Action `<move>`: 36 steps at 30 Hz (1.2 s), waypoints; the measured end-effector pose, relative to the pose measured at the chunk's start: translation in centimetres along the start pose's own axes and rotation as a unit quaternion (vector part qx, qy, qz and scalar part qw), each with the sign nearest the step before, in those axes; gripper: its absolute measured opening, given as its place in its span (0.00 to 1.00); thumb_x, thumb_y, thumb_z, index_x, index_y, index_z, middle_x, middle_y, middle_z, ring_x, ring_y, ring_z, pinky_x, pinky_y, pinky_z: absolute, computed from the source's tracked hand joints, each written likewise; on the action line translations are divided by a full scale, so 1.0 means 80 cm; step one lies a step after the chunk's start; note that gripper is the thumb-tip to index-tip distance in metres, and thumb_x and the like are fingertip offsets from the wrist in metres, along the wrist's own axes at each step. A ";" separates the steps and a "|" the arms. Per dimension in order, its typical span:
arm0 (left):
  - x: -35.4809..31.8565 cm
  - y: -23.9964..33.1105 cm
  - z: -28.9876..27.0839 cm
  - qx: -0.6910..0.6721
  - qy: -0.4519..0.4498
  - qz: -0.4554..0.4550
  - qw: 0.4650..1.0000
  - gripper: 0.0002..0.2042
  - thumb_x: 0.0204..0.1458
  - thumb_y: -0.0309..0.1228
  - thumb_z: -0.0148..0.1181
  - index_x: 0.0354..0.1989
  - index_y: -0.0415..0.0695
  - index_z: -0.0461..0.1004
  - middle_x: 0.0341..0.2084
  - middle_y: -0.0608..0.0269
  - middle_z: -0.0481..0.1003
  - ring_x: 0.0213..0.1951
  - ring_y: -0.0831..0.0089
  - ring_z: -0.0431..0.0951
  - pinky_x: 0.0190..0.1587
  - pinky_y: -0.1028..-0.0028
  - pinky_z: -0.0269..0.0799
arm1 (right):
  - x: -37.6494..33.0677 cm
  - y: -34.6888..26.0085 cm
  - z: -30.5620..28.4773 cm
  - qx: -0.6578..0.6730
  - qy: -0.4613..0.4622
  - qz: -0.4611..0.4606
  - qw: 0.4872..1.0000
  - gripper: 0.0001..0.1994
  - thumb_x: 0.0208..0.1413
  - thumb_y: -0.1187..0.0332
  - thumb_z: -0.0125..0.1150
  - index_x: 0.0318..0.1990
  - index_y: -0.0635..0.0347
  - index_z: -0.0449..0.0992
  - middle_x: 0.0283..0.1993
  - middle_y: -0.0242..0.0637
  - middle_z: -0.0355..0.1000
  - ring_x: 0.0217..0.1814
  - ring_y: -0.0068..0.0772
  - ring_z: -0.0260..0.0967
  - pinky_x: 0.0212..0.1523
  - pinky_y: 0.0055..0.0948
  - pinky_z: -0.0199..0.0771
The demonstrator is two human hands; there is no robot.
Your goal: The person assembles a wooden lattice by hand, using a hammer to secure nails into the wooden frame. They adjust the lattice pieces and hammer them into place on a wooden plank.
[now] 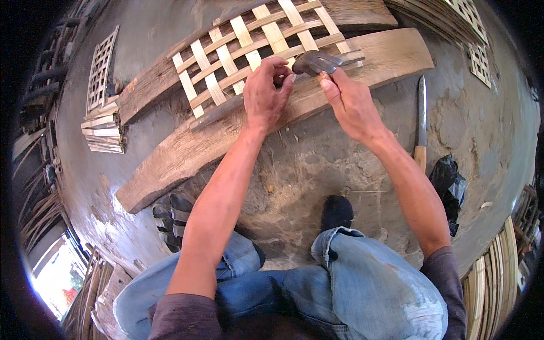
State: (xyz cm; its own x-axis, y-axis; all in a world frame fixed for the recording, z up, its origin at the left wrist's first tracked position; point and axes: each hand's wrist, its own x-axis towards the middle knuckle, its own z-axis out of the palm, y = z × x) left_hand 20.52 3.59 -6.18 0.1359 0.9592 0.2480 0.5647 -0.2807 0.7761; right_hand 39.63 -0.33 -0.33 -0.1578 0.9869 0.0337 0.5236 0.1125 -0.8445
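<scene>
Dark curved metal tool sits at the near edge of the woven bamboo lattice, which lies across two wooden planks on the concrete floor. My right hand is clamped on the tool, thumb along its lower side. My left hand has fingers curled together, pinching a lattice strip just beside the tool. Knife with wooden handle lies on the floor to my right, near a black bag. Smaller lattice and strip bundle far left.

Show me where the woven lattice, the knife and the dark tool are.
Lattice (226, 56): head view, on a pale strip near its middle.
Knife (421, 107): head view, on the blade, above the wooden handle.
Dark tool (317, 61): head view, on its curved top by the right hand's fingertips.
</scene>
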 end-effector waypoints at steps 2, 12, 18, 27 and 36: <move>0.000 0.001 0.000 -0.002 0.000 0.003 1.000 0.17 0.51 0.29 0.69 0.48 0.47 0.70 0.34 0.61 0.82 0.34 0.69 0.83 0.38 0.69 0.77 | 0.000 0.000 0.000 0.001 -0.001 0.004 1.000 0.14 0.71 0.59 0.46 0.44 0.64 0.68 0.27 0.56 0.70 0.31 0.64 0.70 0.30 0.51 0.66; 0.001 0.001 -0.001 -0.007 0.002 -0.001 1.000 0.16 0.51 0.28 0.69 0.46 0.46 0.71 0.34 0.61 0.81 0.35 0.69 0.83 0.39 0.70 0.77 | 0.006 -0.004 0.000 -0.008 -0.002 0.002 1.000 0.15 0.71 0.59 0.46 0.45 0.64 0.69 0.27 0.56 0.70 0.31 0.63 0.70 0.30 0.49 0.66; 0.001 0.003 0.001 -0.001 0.010 -0.001 1.000 0.15 0.50 0.29 0.68 0.45 0.48 0.71 0.32 0.65 0.81 0.34 0.69 0.83 0.39 0.70 0.75 | 0.007 -0.008 -0.002 -0.023 -0.009 0.007 1.000 0.16 0.71 0.58 0.46 0.46 0.64 0.69 0.27 0.56 0.70 0.31 0.63 0.70 0.31 0.49 0.66; 0.001 -0.002 0.001 -0.003 -0.005 -0.010 1.000 0.15 0.52 0.29 0.68 0.47 0.45 0.72 0.35 0.63 0.81 0.35 0.71 0.83 0.40 0.71 0.78 | 0.001 -0.007 0.001 -0.010 0.015 0.033 0.999 0.16 0.70 0.57 0.47 0.46 0.63 0.70 0.28 0.52 0.70 0.30 0.59 0.70 0.32 0.45 0.67; 0.018 0.001 -0.037 -0.087 0.078 -0.066 0.991 0.20 0.54 0.35 0.68 0.52 0.45 0.69 0.35 0.63 0.81 0.39 0.75 0.81 0.46 0.70 0.77 | 0.013 0.042 0.024 -0.015 0.114 0.035 0.993 0.21 0.67 0.50 0.50 0.46 0.63 0.72 0.30 0.49 0.71 0.32 0.51 0.71 0.35 0.44 0.68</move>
State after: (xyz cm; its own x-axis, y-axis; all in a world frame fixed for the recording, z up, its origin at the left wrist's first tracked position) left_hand 18.32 4.83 -4.04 -0.0656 0.9747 0.2138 0.4186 -0.1676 0.8926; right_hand 39.59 0.83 -4.17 0.0713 0.9926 0.0978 0.5515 0.0425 -0.8331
